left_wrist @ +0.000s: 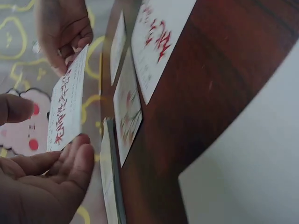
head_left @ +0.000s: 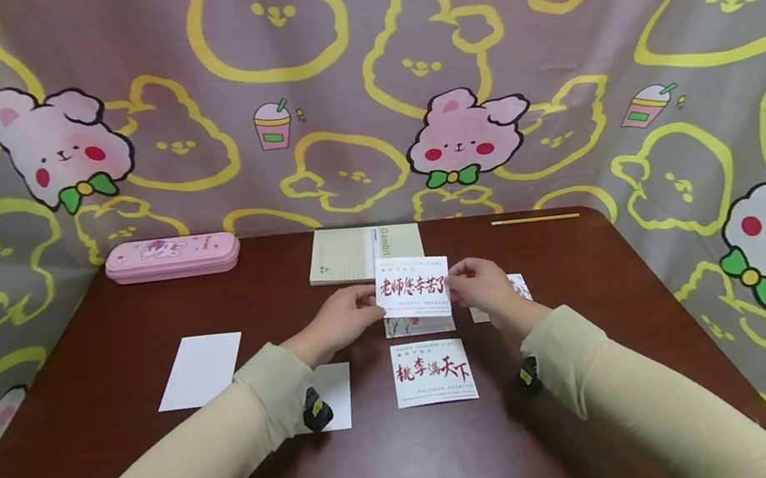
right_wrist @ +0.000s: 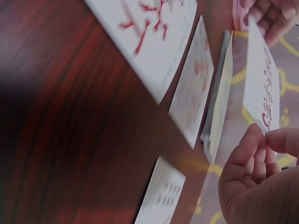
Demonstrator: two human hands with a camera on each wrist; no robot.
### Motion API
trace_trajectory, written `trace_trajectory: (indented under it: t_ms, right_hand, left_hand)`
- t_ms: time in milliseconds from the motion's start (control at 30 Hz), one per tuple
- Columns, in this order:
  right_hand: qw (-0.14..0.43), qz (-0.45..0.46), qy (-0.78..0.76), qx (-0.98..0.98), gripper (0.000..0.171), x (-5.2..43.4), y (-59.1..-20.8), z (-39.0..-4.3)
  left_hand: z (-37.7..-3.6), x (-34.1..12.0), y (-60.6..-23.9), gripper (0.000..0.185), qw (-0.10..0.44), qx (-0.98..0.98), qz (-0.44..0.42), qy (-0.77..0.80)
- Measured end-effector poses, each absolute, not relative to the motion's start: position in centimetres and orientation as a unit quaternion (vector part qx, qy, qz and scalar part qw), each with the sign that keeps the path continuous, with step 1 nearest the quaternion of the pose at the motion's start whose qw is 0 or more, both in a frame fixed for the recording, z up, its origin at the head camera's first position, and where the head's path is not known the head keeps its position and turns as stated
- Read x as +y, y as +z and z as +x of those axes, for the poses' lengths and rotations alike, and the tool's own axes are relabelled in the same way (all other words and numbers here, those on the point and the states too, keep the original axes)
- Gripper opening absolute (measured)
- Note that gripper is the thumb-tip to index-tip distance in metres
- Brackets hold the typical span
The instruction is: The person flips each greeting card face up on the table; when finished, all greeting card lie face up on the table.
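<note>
A white greeting card with red Chinese writing (head_left: 414, 286) is held up above the table. My right hand (head_left: 484, 290) pinches its right edge between thumb and fingers. At the opposite edge my left hand (head_left: 339, 322) touches the card with its fingertips; its thumb (left_wrist: 18, 109) stands apart from the card in the left wrist view. Beneath the raised card lies a card with a flower picture (head_left: 420, 324), partly hidden. Nearer me is another card with red writing (head_left: 433, 372). A further card (head_left: 518, 286) shows partly behind my right hand.
A blank white card (head_left: 200, 371) lies at left, and another white card (head_left: 335, 395) is partly under my left sleeve. Along the back are a pink pencil case (head_left: 173, 257), a notebook (head_left: 343, 254) and a pencil (head_left: 535, 219). A patterned curtain (head_left: 331, 112) hangs behind the table.
</note>
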State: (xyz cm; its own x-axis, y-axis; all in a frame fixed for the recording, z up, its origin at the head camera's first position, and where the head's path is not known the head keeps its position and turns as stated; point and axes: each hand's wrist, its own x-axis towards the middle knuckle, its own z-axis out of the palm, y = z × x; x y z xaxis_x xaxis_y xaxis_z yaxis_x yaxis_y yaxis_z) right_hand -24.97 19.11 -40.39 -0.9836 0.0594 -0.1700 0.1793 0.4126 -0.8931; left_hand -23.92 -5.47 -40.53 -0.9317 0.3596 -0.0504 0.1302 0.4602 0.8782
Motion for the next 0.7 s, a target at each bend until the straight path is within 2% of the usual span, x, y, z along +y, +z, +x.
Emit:
trace_trajectory:
  t_ms: [133, 300, 433, 500, 700]
  right_hand:
    - [0.064, 0.062, -0.511, 0.855, 0.022, 21.1, -40.6, -24.3]
    - [0.079, 0.061, -0.494, 0.864, 0.023, 24.2, -41.0, -23.4]
    - [0.088, 0.065, -0.489, 0.865, 0.022, 26.5, -41.3, -22.6]
    - [0.100, 0.063, -0.482, 0.868, 0.021, 27.6, -41.5, -22.2]
    - [0.186, 0.044, -0.432, 0.881, 0.016, 30.9, -41.5, -21.3]
  left_hand:
    - [-23.5, -4.0, -41.1, 0.012, 0.135, 0.848, 0.176, 0.482]
    - [-22.6, -1.6, -41.5, 0.013, 0.166, 0.834, 0.173, 0.496]
    - [-21.5, 0.5, -41.5, 0.058, 0.192, 0.813, 0.154, 0.527]
    - [-20.8, 1.4, -41.6, 0.066, 0.206, 0.801, 0.149, 0.542]
    - [-18.6, 3.9, -41.8, 0.070, 0.243, 0.753, 0.157, 0.591]
